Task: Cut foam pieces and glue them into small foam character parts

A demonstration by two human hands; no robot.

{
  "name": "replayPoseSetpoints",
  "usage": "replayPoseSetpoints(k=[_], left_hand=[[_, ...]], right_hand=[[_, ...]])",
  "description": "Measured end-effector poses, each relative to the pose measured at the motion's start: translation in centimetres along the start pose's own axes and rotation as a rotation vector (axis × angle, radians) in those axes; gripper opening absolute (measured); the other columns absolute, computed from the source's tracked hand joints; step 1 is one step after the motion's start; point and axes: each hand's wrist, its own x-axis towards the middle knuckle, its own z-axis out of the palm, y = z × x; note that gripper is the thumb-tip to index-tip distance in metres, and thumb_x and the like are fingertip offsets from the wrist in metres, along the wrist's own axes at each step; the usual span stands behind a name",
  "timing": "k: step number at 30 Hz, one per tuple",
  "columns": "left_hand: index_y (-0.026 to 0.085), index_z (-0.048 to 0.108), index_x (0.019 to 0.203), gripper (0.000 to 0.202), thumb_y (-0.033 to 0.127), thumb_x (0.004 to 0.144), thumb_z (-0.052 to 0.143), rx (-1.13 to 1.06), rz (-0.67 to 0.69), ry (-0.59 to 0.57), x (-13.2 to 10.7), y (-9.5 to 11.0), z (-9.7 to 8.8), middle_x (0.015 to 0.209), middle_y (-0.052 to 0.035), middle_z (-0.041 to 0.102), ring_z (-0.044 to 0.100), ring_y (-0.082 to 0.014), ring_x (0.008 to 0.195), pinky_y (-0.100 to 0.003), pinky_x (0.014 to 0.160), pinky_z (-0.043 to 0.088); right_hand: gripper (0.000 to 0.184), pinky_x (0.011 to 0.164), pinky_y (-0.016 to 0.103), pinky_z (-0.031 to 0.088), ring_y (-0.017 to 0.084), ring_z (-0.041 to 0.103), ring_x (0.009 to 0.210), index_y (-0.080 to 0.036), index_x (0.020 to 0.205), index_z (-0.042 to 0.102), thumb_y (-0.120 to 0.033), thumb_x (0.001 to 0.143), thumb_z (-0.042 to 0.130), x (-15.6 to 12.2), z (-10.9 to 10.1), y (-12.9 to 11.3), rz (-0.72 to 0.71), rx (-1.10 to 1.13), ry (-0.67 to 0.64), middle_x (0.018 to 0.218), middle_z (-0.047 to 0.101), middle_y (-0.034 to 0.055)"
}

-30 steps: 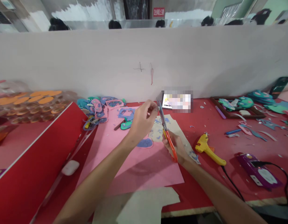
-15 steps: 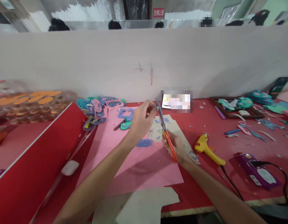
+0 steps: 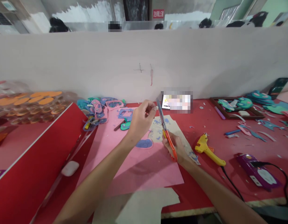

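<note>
My right hand grips a pair of orange-handled scissors, their blades pointing up and away. The blades look closed or nearly so. Close to the blade tips, my left hand is pinched, with a small pale bit at its fingertips, too small to name. Beneath both hands lies a pink sheet. On it are a blue pink-edged cut-out shape, a green cut-out piece and a cream sheet with blue scraps, partly covered by my right hand.
A yellow glue gun and a purple power bank with a cable lie at right. Behind them is a brown tray of green pieces. A phone leans at the wall. Left stand a red panel and piled foam cut-outs.
Almost nothing differs. Both hands and the scissors keep nearly the same place, and the view has shifted very slightly.
</note>
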Motion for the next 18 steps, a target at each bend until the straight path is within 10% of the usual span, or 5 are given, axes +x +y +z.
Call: replayPoseSetpoints(k=[18], left_hand=[[0.021,0.053,0.087,0.006,0.019,0.093,0.056,-0.025,0.056,-0.035,-0.15,0.13,0.05,0.084,-0.001,0.059,0.056,-0.0114,0.074,-0.021,0.06,0.047]], right_hand=[[0.055,0.047,0.026,0.034,0.014,0.041,0.054,-0.024,0.077,0.047,-0.078,0.089,0.05,-0.02,0.14,0.55,0.012,0.03,-0.027,0.059,0.045,-0.0031]])
